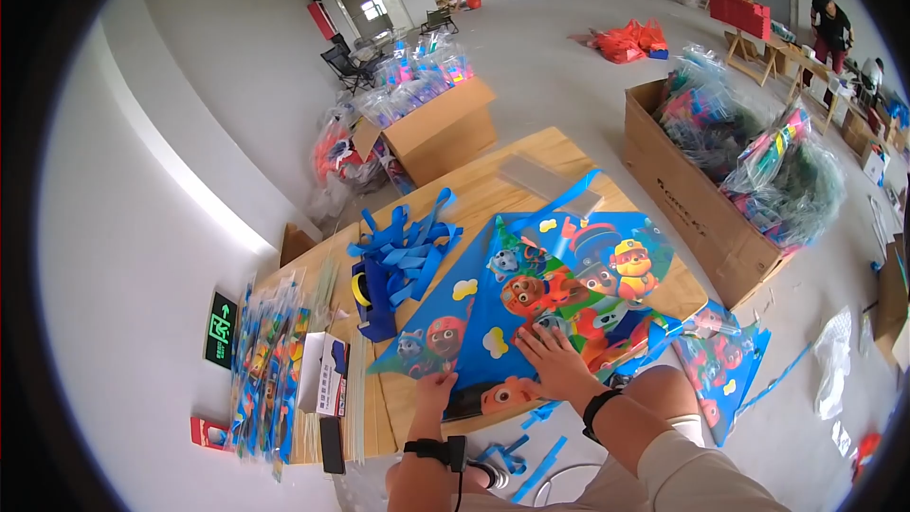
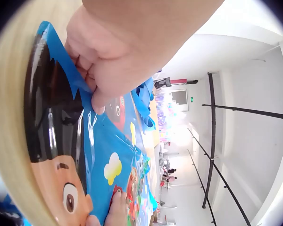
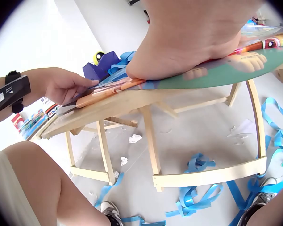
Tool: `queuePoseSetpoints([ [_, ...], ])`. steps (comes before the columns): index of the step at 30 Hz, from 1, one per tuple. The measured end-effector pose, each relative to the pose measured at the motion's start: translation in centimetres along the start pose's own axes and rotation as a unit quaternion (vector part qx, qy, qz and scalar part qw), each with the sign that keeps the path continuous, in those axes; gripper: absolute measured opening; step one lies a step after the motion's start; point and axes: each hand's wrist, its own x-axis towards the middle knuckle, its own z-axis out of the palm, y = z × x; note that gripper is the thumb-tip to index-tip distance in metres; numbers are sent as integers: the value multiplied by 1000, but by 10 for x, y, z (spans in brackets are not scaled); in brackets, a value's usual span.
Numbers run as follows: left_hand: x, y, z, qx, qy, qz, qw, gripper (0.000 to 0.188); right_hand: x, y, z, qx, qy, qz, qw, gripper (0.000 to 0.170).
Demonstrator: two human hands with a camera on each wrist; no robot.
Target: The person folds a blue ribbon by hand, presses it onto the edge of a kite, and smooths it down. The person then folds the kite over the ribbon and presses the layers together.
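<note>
A glossy blue kite (image 1: 494,342) printed with cartoon dogs and clouds lies over other printed kites on the wooden table (image 1: 555,147). My left hand (image 1: 436,393) pinches its near left edge; in the left wrist view the thumb (image 2: 98,104) lies on the blue film and the fingers are bent. Flat on the printed surface to the right rests my right hand (image 1: 559,360), fingers spread. The right wrist view shows that hand's heel (image 3: 179,56) at the table's near edge, over the layered kites. A cartoon face (image 2: 66,193) shows along the near side.
Blue ribbons (image 1: 417,246) lie behind a blue tape dispenser (image 1: 376,308). Packed kites (image 1: 270,370) and a white box (image 1: 322,374) stand at left. A large carton (image 1: 692,204) stands right of the table. More ribbon (image 3: 198,188) litters the floor beneath.
</note>
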Motion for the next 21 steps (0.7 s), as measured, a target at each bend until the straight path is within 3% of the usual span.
queuePoseSetpoints([
  [11, -1, -6, 0, 13, 25, -25, 999, 40, 1, -1, 0, -8, 3, 0, 1000, 81],
  [16, 5, -28, 7, 10, 65, 10, 998, 37, 9, -1, 3, -22, -10, -12, 1000, 83],
  [21, -1, -23, -8, -4, 60, -24, 998, 34, 19, -12, 9, -10, -2, -22, 1000, 82],
])
